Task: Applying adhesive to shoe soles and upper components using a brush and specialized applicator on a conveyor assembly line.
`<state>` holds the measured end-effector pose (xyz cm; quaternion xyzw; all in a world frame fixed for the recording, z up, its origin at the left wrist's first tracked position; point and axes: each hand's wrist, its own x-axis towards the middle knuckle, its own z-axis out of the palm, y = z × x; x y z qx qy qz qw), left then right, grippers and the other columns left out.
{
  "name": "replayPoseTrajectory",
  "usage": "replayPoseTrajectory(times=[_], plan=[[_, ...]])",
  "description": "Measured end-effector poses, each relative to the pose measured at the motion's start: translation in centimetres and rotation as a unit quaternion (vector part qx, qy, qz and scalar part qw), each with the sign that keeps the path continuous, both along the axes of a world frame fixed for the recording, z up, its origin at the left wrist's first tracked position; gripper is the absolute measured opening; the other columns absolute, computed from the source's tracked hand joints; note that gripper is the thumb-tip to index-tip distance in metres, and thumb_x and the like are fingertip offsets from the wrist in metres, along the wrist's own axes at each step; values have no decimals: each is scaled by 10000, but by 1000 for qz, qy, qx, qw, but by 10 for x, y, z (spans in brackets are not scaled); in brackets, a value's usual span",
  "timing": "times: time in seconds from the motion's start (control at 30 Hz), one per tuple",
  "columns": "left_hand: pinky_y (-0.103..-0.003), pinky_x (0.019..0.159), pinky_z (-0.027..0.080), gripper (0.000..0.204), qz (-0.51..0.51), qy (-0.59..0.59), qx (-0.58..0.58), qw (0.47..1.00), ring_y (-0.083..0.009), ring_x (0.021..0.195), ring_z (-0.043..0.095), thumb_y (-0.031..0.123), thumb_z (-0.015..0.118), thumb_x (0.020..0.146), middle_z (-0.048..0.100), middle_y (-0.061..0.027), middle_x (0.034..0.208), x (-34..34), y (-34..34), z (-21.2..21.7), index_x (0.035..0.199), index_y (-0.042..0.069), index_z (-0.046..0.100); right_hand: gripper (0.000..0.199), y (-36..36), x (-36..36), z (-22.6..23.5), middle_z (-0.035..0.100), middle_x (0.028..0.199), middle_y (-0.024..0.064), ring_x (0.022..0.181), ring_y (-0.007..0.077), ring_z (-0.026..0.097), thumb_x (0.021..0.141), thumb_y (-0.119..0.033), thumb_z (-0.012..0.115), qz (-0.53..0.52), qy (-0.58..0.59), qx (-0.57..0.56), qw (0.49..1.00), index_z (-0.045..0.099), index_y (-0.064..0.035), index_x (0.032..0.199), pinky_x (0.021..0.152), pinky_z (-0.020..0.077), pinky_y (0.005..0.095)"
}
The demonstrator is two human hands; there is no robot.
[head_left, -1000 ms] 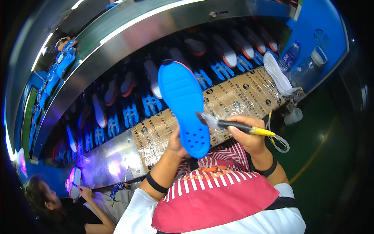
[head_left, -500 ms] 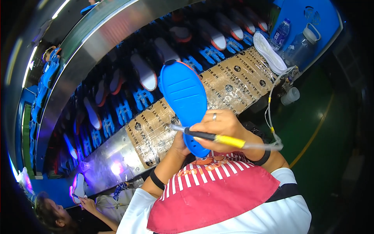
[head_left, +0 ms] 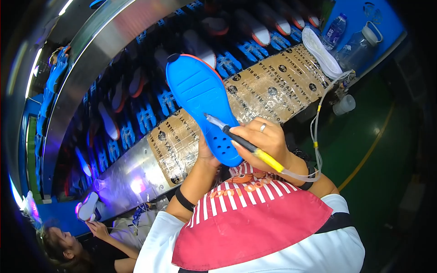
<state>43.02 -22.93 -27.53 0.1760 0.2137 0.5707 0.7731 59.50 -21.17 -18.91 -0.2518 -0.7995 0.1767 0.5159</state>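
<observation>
A blue shoe sole with an orange-red edge and a dark toe tip is held up in front of me, its broad end pointing away. My left hand grips its narrow end from the left and beneath; most of those fingers are hidden behind the sole. In my right hand is a brush pen with a black and yellow handle, fed by a clear tube. The brush tip lies over the middle of the sole, seemingly touching it. Several small dark holes mark the sole's near end.
A cardboard-covered ledge runs beyond my hands, beside racks of soles on blue holders. At the far right are a white sole, a purple-labelled bottle and a clear jug. A co-worker holds another sole at lower left.
The blue sole has shifted up and left, uncovering its holes. The brush tip has moved from beside the sole's left edge onto its middle. The co-worker's sole has turned.
</observation>
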Motion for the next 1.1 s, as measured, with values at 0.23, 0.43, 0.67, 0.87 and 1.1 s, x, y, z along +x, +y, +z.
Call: replayPoseTrajectory(times=[0.23,0.43,0.67,0.87,1.1], plan=[[-514,842,477,838,-11,-139,30,990,-394,1031,538,639,602,688,520,-249,1155,-8,10,-17,1244,38,421,234,-9,-7,-4,581,685,83,624,238,585,636,-76,711,151,-20,-83,985,632,-48,855,567,477,321],[-511,816,492,878,-31,-174,59,983,-432,1024,525,639,592,695,482,-298,1164,-21,25,-19,1283,26,372,240,-4,-6,-20,615,733,102,647,264,595,680,-99,706,127,-1,-147,981,651,-55,910,621,475,331],[-499,857,474,919,-124,23,112,986,-442,1035,532,617,572,731,462,-322,1193,-62,35,-3,1316,-39,304,225,3,-5,-18,594,708,89,670,258,585,690,-145,717,206,-48,-170,962,658,-77,897,610,468,330],[-387,854,497,578,-165,161,46,972,-255,1003,592,378,532,869,551,-204,1155,-91,44,-4,1251,-44,430,235,2,-5,-31,590,694,74,662,252,580,672,-123,719,268,-153,-134,942,656,-98,897,589,468,327],[-299,740,531,525,-269,357,-36,894,-196,844,640,416,561,856,621,-171,1026,-86,47,26,1125,-35,562,222,-4,-23,-49,602,702,49,631,223,579,667,-112,681,215,-144,-50,965,653,-104,886,557,457,316]])
